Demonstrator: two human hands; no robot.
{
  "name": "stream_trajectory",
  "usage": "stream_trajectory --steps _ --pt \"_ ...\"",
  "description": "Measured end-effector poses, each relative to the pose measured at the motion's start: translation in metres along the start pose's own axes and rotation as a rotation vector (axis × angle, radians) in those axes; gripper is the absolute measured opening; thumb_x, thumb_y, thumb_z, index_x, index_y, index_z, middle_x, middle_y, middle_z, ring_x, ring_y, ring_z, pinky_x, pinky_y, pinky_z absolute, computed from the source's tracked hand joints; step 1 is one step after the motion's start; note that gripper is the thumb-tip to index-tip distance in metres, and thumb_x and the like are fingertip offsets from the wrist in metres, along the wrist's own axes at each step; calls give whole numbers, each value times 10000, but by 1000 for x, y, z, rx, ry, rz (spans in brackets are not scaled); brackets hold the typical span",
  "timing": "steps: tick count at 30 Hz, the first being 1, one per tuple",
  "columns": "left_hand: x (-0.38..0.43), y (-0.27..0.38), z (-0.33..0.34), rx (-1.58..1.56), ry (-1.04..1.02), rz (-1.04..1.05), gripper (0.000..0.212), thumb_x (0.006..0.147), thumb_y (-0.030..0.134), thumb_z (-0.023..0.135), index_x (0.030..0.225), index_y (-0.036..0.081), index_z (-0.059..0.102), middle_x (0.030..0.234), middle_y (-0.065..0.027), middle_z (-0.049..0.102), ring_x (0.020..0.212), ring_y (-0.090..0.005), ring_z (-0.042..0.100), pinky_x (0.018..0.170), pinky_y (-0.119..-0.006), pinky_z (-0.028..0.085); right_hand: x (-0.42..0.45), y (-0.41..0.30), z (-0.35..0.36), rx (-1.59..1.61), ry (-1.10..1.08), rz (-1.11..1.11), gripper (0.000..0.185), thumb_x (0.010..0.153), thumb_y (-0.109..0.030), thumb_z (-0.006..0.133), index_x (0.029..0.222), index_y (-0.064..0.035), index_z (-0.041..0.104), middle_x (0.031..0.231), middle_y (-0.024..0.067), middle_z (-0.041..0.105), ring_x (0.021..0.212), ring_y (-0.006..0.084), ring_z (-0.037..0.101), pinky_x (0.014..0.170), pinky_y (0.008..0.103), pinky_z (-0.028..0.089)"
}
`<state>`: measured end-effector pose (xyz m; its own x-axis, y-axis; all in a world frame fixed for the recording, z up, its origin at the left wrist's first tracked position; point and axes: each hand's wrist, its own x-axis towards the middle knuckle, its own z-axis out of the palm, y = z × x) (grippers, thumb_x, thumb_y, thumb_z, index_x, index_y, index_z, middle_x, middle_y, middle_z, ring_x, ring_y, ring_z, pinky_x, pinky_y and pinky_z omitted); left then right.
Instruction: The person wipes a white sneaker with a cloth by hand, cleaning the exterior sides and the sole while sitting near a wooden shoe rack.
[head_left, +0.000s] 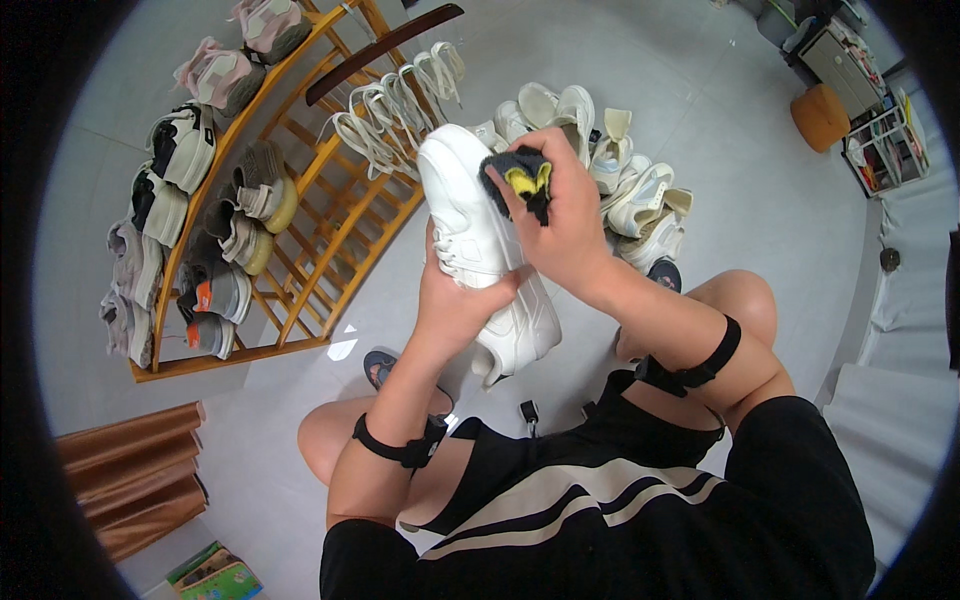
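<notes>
A white sneaker (465, 202) is held up before me, toe pointing away, with no laces plainly seen in it. My left hand (457, 307) grips it around the middle, the thumb lying across its side. Bunched in my right hand (566, 217) is a dark grey cloth (514, 169) with a yellow inner side. The cloth is against or very close to the shoe's side near the toe; contact cannot be made out. Beyond my right hand several white and cream shoes (637, 195) stand together on the floor, partly hidden by that hand.
A wooden shoe rack (330, 262) at the left carries several pairs of shoes (180, 150). White shoelaces (397, 112) hang beside a dark wooden bar (382, 52) at the rack. An orange stool (820, 118) and a drawer cabinet (841, 67) stand far right. Brown curtain fabric (135, 472) hangs lower left.
</notes>
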<state>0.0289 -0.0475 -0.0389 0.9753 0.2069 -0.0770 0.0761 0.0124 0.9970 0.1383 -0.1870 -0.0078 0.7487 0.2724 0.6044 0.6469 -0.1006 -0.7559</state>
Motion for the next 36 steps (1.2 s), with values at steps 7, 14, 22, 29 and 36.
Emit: stream_trajectory --steps 7,14,22,29,36 --pt "-3 7 -5 -15 59 -23 1069 752 103 965 1604 14 325 1437 -132 632 1262 -216 669 1055 -386 561 -9 4 2 1 18 -116 300 950 9 762 1183 -32 577 1023 139 618 883 289 631 815 350 516" --pt "-4 21 -26 -404 155 -240 717 837 -19 871 1471 11 538 1325 -121 709 1156 -232 730 982 -378 604 -31 -1 7 144 -186 -93 367 822 18 711 1165 -34 590 1067 184 590 955 420 607 840 443 512" --pt "-5 23 -12 -249 16 -136 660 836 12 879 1436 36 604 1292 -47 706 1139 -160 700 987 -348 573 -13 -5 7 75 -115 -119 290 830 6 705 1105 -23 619 983 184 585 927 424 607 806 449 507" --pt "2 13 -6 -178 163 -71 751 930 178 888 1531 7 471 1418 -122 645 1233 -192 670 1034 -364 561 8 -6 3 -17 -145 -99 348 796 45 716 1129 -20 643 1026 171 613 955 412 626 822 444 523" --pt "-2 9 -22 -318 273 -82 640 1048 224 781 1546 -4 450 1432 -125 640 1255 -199 657 1059 -357 542 -12 -5 9 32 -327 -82 354 810 2 744 1149 -28 645 1042 163 632 980 418 650 830 465 538"
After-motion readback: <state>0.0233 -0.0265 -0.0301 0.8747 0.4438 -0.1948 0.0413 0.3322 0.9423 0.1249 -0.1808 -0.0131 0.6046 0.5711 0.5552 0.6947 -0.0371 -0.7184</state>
